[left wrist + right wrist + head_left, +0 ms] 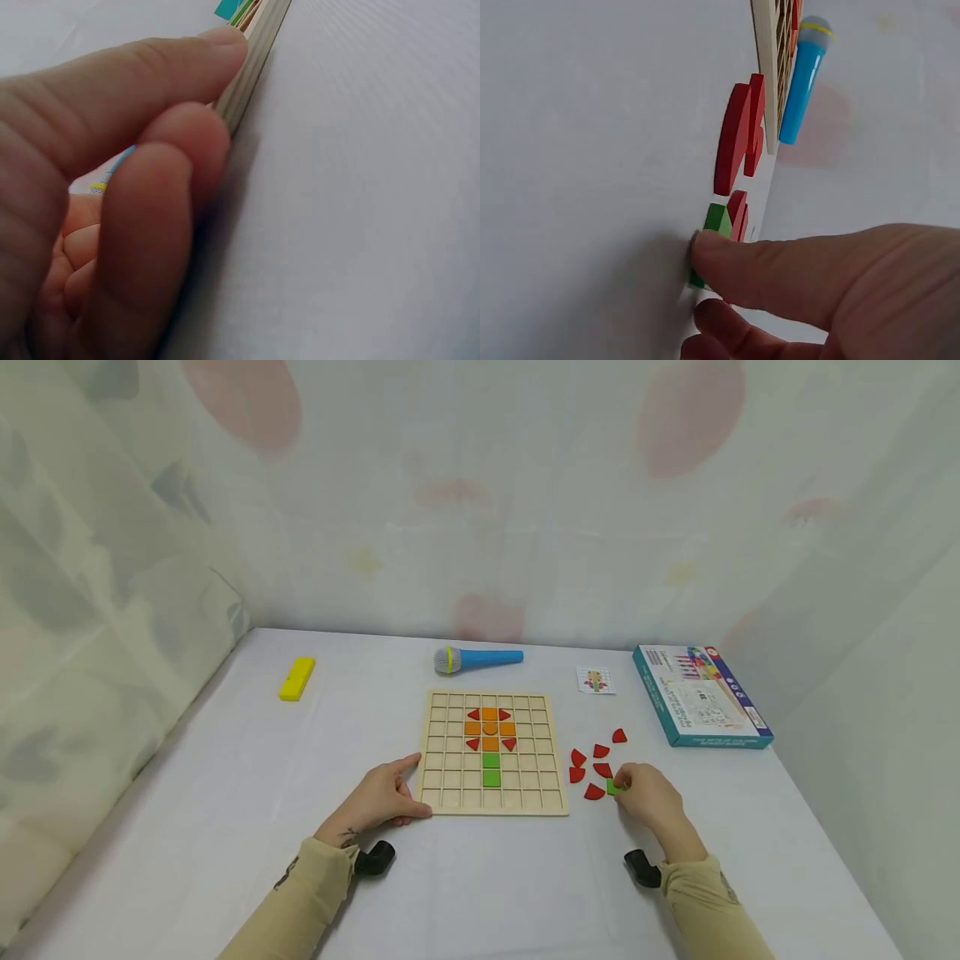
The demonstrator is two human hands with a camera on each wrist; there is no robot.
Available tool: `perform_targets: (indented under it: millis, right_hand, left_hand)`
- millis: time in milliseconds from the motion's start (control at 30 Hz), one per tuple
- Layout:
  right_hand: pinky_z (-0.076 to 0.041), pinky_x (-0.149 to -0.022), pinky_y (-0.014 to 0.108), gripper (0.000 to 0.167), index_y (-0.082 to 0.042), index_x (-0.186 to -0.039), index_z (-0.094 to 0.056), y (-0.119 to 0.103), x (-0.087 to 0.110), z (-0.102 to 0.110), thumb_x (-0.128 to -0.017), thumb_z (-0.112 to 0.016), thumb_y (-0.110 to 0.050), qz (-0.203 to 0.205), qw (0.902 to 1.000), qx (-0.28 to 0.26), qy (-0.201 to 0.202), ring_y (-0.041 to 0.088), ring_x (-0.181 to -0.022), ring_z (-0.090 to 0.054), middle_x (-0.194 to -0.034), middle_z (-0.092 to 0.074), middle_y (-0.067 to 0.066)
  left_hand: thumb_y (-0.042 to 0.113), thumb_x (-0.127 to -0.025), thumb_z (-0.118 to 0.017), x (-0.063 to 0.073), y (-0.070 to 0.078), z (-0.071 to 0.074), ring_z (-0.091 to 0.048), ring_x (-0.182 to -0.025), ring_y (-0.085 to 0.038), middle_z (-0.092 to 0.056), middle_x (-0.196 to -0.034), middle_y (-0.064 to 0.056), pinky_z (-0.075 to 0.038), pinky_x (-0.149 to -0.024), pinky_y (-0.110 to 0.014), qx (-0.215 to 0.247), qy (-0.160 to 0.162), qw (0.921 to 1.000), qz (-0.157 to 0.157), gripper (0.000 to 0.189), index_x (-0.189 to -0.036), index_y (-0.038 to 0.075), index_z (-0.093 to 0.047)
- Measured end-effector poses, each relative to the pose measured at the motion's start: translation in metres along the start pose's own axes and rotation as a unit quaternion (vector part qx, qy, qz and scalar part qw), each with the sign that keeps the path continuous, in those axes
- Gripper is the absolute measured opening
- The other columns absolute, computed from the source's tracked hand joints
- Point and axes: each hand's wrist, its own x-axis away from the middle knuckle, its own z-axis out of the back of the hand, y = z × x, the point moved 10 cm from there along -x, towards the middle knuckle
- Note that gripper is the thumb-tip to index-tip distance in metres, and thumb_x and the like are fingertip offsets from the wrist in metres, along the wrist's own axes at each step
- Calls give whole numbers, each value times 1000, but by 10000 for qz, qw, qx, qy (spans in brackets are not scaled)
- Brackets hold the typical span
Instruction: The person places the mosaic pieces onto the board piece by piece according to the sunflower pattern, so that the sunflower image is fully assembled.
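Note:
A wooden grid board (pixel 525 797) lies flat on the table. On it sit orange squares (pixel 489 714), an orange round piece (pixel 490 728), red triangles (pixel 508 744) and two green squares (pixel 491 760). My left hand (pixel 382 793) holds the board's near left corner, its thumb on the near edge and index finger against the left side. To the right of the board, my right hand (pixel 651 795) pinches a green square block (pixel 718 219) down at the tabletop; the fingers partly cover it. Several red quarter-round pieces (pixel 594 792) lie loose beside that hand.
Behind the board lies a toy microphone (pixel 487 658) with a blue handle. A small pattern card (pixel 596 680) is at the back right, near a flat box (pixel 705 697). Far left is a yellow block (pixel 297 679). Cloth walls border the table.

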Motion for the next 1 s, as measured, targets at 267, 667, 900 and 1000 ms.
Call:
perform_targets:
  millis: [267,667,900,1000]
  right_hand:
    - [-46,-68,37,35,2,-109,-61,2,-2,-5,-82,-69,-18,-68,9999,-1,105,24,-82,-50,-95,-55,15]
    - [-47,-55,26,18,0,-94,-60,-29,5,2,-80,-69,-8,75,9754,-2198,145,15,-58,-54,-71,-54,7]
    - [-53,-54,27,15,3,-94,-66,-93,6,-40,-81,-67,-4,31,9255,-3770,-377,13,-52,-60,-73,-64,10]
    - [-51,-51,24,13,2,-92,-66,-117,6,-62,-82,-67,-6,111,9248,-3752,-622,11,-50,-57,-69,-62,8]
  left_hand:
    - [23,-62,-86,-1,-1,0,-51,-42,-14,-59,-56,-4,-42,-44,-27,35,7,10000,-18,102,-145,8,-29]
    - [23,-62,-86,-1,-1,0,-51,-42,-14,-59,-56,-4,-41,-44,-27,2,5,10000,-49,102,-145,8,-29]
    - [23,-61,-86,-1,-1,-1,-50,-42,-13,-59,-56,-4,-42,-44,-27,51,-18,10000,-33,102,-146,9,-29]
    - [23,-61,-86,-1,-2,-1,-50,-42,-13,-59,-56,-4,-42,-44,-27,81,-18,10000,-14,102,-145,9,-30]
